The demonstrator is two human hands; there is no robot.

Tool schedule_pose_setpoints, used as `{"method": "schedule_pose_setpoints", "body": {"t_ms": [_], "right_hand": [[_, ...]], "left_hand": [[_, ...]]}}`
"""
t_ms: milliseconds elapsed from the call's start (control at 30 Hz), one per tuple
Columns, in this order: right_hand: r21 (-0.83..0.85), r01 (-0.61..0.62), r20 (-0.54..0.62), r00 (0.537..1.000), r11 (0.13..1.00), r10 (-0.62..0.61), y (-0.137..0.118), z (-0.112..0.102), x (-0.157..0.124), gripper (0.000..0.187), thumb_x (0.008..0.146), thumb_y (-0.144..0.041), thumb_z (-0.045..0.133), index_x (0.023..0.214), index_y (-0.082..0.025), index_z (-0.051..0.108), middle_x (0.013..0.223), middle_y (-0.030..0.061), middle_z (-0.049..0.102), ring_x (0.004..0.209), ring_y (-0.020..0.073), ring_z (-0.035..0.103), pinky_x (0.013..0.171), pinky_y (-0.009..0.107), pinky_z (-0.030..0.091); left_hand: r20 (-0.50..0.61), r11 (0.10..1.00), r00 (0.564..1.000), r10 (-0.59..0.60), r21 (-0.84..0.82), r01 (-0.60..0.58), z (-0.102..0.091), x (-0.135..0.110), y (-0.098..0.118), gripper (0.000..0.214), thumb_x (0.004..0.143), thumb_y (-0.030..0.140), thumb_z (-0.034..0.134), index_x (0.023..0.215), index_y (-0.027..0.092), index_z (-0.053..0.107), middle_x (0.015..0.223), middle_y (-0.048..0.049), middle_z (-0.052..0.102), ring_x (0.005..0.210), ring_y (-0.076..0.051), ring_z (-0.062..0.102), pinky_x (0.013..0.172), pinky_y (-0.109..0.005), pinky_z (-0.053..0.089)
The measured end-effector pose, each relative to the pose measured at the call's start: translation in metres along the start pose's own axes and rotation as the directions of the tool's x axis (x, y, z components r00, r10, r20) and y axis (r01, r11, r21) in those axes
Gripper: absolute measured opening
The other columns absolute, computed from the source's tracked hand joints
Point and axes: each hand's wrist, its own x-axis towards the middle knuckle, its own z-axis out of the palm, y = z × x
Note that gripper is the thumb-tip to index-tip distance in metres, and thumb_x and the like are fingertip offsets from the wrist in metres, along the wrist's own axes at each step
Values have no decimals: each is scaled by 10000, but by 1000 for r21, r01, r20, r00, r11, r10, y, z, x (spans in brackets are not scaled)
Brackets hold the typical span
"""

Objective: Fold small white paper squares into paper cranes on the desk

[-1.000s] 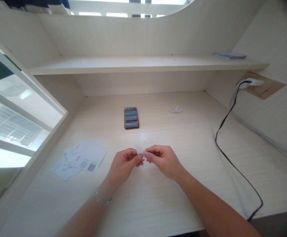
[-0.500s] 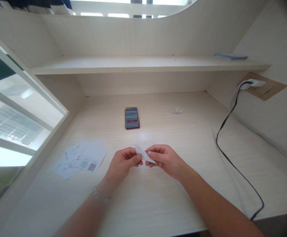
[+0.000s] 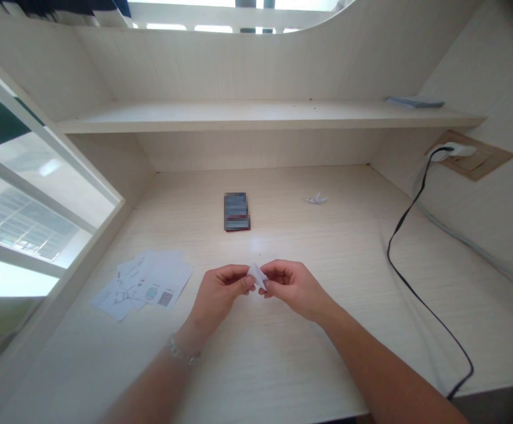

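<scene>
A small piece of folded white paper (image 3: pixel 257 275) is held above the desk between both hands. My left hand (image 3: pixel 224 288) pinches its left side between thumb and fingers, and a bracelet circles that wrist. On the other side, my right hand (image 3: pixel 292 285) grips the paper's right edge the same way. The fingertips cover parts of the folds. Farther back on the desk lies a small folded paper crane (image 3: pixel 317 199) with pointed tips.
Printed paper sheets (image 3: pixel 150 280) overlap on the left of the desk (image 3: pixel 256 365). A dark phone-like rectangle (image 3: pixel 237 212), blurred out, lies ahead. On the right, a black cable (image 3: pixel 409 282) runs from a wall socket (image 3: pixel 470 156). A shelf (image 3: pixel 256 112) spans the back.
The paper between my hands now looks smaller and more compact, its long pointed shape turned or folded. My right hand's thumb has shifted slightly down along it.
</scene>
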Motion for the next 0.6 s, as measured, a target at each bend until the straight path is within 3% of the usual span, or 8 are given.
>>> {"method": "schedule_pose_setpoints", "body": {"t_ms": [200,433,600], "right_hand": [[-99,45,-70,996,994,-52,5,0,3,122,722,-187,591,817,-148,656,715,23,636,651,124,565,608,262,448],[-12,1,-114,993,1000,-3,8,4,6,115,738,-263,590,764,-152,597,639,-3,583,590,109,530,569,250,425],[-3,-3,-127,992,1000,3,13,5,6,133,675,-204,638,785,-161,577,657,-10,580,594,108,533,541,231,421]], "left_hand": [[-1,979,998,-69,-193,67,2,0,-1,227,748,322,618,821,114,673,767,-77,672,710,-148,610,667,-265,485],[6,961,997,-73,-268,72,2,0,-4,178,705,258,673,818,120,665,767,-54,666,699,-128,601,694,-268,486],[-8,953,999,-52,-298,47,2,0,-7,195,669,216,705,838,126,666,788,-54,679,668,-115,596,651,-240,478]]}}
